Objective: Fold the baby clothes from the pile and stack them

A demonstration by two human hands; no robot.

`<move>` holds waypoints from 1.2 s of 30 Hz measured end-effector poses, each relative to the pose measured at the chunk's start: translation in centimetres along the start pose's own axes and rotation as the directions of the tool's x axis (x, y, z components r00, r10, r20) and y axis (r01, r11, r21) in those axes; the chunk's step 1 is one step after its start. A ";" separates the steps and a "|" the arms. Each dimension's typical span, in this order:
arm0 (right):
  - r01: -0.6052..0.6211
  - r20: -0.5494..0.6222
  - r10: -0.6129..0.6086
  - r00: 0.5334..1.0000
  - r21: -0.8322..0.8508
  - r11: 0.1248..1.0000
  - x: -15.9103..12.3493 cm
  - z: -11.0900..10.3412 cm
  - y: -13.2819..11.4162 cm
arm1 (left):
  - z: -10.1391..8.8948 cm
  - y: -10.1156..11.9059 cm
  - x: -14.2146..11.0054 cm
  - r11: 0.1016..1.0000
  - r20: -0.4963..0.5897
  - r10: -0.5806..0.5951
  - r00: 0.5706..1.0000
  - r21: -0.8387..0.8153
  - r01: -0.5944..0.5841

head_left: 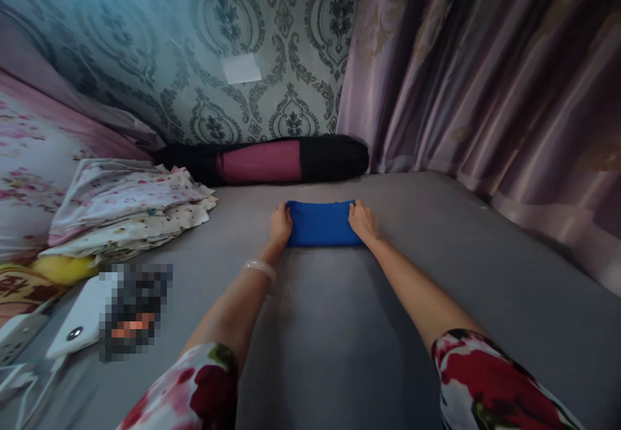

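Observation:
Out in front of me, a folded blue cloth (321,224) is held by its two ends, spread into a flat rectangle just over the grey bed sheet (334,326). My left hand (281,224) grips its left end, the fingers curled round the edge. At the right end my right hand (363,220) pinches the upper corner. Both arms are stretched forward, and a pale bangle (261,268) circles the left wrist. Whether the cloth's lower edge rests on the sheet I cannot tell.
A long black and pink bag (262,161) lies along the patterned wall. Folded printed cloths (140,200) are stacked at the left. Nearer stand a white device (86,317), a power strip (22,336) and cables. Purple curtains (436,81) hang at the right.

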State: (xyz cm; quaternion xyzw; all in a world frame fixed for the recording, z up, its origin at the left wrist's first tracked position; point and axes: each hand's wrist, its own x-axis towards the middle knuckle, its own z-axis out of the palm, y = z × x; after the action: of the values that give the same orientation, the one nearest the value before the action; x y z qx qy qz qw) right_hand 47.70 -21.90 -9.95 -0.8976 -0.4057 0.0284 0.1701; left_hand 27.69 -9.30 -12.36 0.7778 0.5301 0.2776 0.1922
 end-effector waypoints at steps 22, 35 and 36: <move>-0.045 0.005 0.045 0.999 -0.042 0.998 2.2 1.2 0.1 | 0.9 0.6 1.0 0.984 0.043 -0.064 0.997 0.168 0.056; -0.064 -0.021 0.064 0.998 0.001 0.998 0.8 -0.3 -0.9 | 0.1 0.9 0.1 0.975 -0.073 0.002 0.997 0.222 0.014; -0.002 -0.060 0.001 0.998 -0.020 1.000 0.3 -0.2 -1.5 | 0.2 1.2 -0.2 0.969 -0.049 0.062 0.997 0.243 -0.049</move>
State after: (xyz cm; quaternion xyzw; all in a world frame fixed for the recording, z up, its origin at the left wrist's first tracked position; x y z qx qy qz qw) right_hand 46.91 -20.80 -9.26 -0.9000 -0.4000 -0.0026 0.1733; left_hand 28.66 -9.96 -11.84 0.8018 0.5431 0.2382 0.0732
